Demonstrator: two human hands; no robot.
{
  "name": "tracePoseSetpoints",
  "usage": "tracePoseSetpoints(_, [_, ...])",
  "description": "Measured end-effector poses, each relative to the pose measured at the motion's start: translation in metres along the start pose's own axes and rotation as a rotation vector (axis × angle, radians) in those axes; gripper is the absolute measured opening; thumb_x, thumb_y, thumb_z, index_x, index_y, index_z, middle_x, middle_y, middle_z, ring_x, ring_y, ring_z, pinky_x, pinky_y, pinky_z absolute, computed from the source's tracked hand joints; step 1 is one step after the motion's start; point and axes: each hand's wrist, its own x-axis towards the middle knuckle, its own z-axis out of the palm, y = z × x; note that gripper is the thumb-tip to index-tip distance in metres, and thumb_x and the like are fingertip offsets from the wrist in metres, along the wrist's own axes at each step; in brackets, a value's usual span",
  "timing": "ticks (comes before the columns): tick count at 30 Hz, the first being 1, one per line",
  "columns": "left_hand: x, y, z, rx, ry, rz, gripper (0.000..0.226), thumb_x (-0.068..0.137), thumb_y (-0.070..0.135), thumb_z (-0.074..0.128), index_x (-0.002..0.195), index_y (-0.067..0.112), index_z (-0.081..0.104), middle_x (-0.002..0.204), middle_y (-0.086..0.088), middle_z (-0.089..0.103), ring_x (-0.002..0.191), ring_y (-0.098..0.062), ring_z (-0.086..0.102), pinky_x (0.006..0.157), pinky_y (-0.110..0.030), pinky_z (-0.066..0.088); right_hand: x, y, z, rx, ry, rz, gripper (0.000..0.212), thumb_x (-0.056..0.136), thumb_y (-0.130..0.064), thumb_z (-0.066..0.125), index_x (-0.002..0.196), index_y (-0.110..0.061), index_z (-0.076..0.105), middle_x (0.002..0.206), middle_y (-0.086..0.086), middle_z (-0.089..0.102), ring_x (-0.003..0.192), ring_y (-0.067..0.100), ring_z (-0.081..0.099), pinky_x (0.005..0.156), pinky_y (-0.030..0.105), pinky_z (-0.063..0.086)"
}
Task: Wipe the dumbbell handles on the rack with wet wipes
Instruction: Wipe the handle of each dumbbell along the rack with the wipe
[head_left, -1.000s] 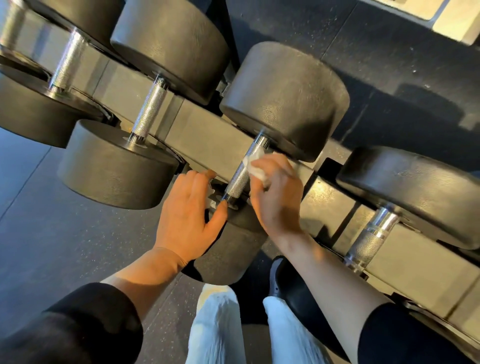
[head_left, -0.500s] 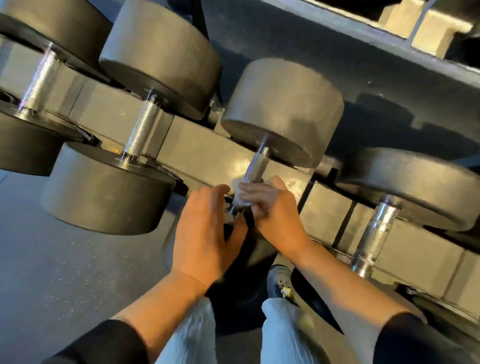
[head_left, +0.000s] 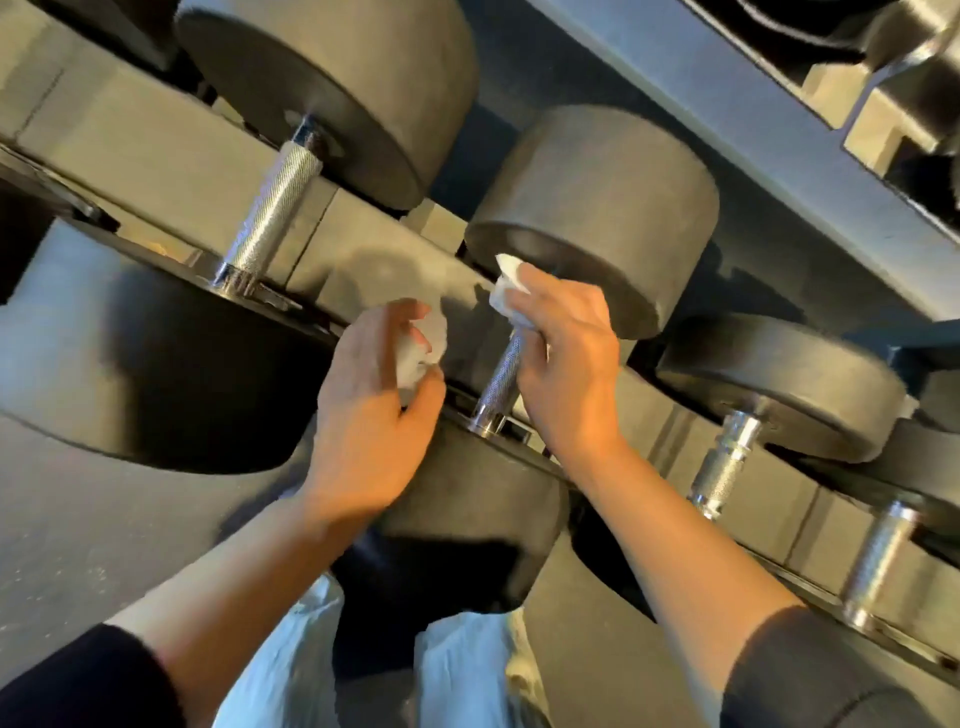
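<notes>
My right hand (head_left: 566, 358) is wrapped round the upper part of the middle dumbbell's handle (head_left: 501, 382) with a wet wipe (head_left: 506, 291) bunched under my fingers, up by the far weight (head_left: 597, 218) on the rack (head_left: 156, 150). My left hand (head_left: 374, 410) hangs just beside it, loosely cupping a 2nd crumpled wipe (head_left: 421, 353). That loose wipe could slip and drop. The wrapped stretch of handle is hidden, and blur smears the near weights.
</notes>
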Motion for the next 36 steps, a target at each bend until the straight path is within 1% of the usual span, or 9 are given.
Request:
tracePoseSetpoints(3, [-0.002, -0.008, 0.007, 0.029, -0.154, 0.028, 0.042, 0.089, 0.014, 0.047, 0.130, 0.013, 0.047, 0.116, -0.005, 0.055, 0.110, -0.016, 0.046, 0.091, -0.019, 0.031, 0.007, 0.003, 0.007, -0.281, -0.193, 0.009, 0.030, 0.074, 0.011, 0.062, 0.099, -0.002, 0.069, 0.118, 0.011, 0.062, 0.112, 0.032, 0.053, 0.091, 0.044, 0.046])
tracePoseSetpoints(5, [-0.004, -0.009, 0.009, 0.010, -0.183, 0.037, 0.045, 0.089, 0.024, 0.039, 0.132, 0.014, 0.045, 0.116, -0.004, 0.054, 0.109, -0.016, 0.045, 0.089, -0.026, 0.035, 0.002, 0.006, 0.006, -0.447, -0.288, -0.017, 0.017, 0.081, -0.004, 0.060, 0.096, -0.007, 0.069, 0.120, 0.005, 0.061, 0.120, 0.027, 0.049, 0.100, 0.046, 0.040])
tracePoseSetpoints(9, [-0.002, -0.012, 0.008, -0.003, -0.203, 0.074, 0.053, 0.085, 0.035, 0.035, 0.131, 0.011, 0.045, 0.113, -0.006, 0.054, 0.105, -0.013, 0.043, 0.083, -0.022, 0.033, -0.006, -0.003, 0.002, -0.395, -0.446, 0.006, 0.039, 0.093, -0.033, 0.039, 0.107, -0.013, 0.070, 0.126, 0.000, 0.061, 0.126, 0.019, 0.047, 0.115, 0.042, 0.018])
tracePoseSetpoints(12, [-0.003, -0.012, 0.007, -0.010, -0.220, 0.060, 0.054, 0.084, 0.036, 0.034, 0.129, 0.009, 0.046, 0.114, -0.008, 0.054, 0.105, -0.017, 0.043, 0.082, -0.025, 0.035, -0.007, -0.005, -0.006, -0.341, -0.577, -0.040, 0.024, 0.088, -0.018, 0.055, 0.106, -0.014, 0.071, 0.122, -0.001, 0.064, 0.123, 0.018, 0.051, 0.115, 0.040, 0.012])
tracePoseSetpoints(15, [-0.003, -0.011, 0.006, -0.023, -0.229, 0.034, 0.050, 0.085, 0.034, 0.039, 0.129, 0.009, 0.047, 0.117, -0.007, 0.053, 0.108, -0.017, 0.043, 0.085, -0.023, 0.034, -0.006, -0.006, -0.011, -0.273, -0.701, -0.037, 0.037, 0.072, 0.004, 0.070, 0.104, -0.013, 0.073, 0.118, 0.000, 0.066, 0.121, 0.018, 0.054, 0.115, 0.039, 0.012])
tracePoseSetpoints(22, [-0.002, -0.010, 0.006, -0.042, -0.238, 0.016, 0.041, 0.089, 0.014, 0.055, 0.129, 0.008, 0.047, 0.121, -0.008, 0.051, 0.111, -0.012, 0.039, 0.081, -0.015, 0.027, -0.006, -0.007, -0.006, -0.246, -0.591, -0.046, 0.035, 0.067, 0.009, 0.073, 0.097, -0.009, 0.075, 0.108, 0.003, 0.070, 0.105, 0.024, 0.059, 0.100, 0.037, 0.043])
tracePoseSetpoints(28, [-0.003, -0.011, 0.004, -0.050, -0.228, 0.039, 0.036, 0.090, 0.016, 0.054, 0.125, 0.008, 0.048, 0.115, -0.008, 0.052, 0.104, -0.020, 0.048, 0.077, -0.029, 0.037, -0.002, -0.013, -0.007, -0.568, -0.563, -0.018, 0.047, 0.082, -0.006, 0.065, 0.128, -0.011, 0.058, 0.141, 0.006, 0.049, 0.138, 0.025, 0.034, 0.117, 0.045, 0.006])
tracePoseSetpoints(33, [-0.003, -0.013, 0.005, -0.047, -0.241, 0.048, 0.036, 0.090, 0.016, 0.054, 0.124, 0.006, 0.049, 0.114, -0.010, 0.052, 0.103, -0.021, 0.049, 0.072, -0.023, 0.034, -0.003, -0.018, -0.014, -0.468, -0.669, -0.058, 0.043, 0.073, 0.004, 0.068, 0.113, -0.012, 0.068, 0.123, 0.004, 0.064, 0.126, 0.021, 0.050, 0.115, 0.042, 0.001])
tracePoseSetpoints(36, [-0.003, -0.012, 0.003, -0.061, -0.242, 0.041, 0.038, 0.089, 0.022, 0.049, 0.125, 0.009, 0.048, 0.114, -0.006, 0.051, 0.099, -0.007, 0.041, 0.068, -0.009, 0.031, -0.003, -0.015, -0.012, -0.327, -0.688, -0.038, 0.044, 0.064, 0.012, 0.067, 0.099, -0.014, 0.074, 0.105, 0.001, 0.071, 0.112, 0.018, 0.059, 0.115, 0.038, 0.013])
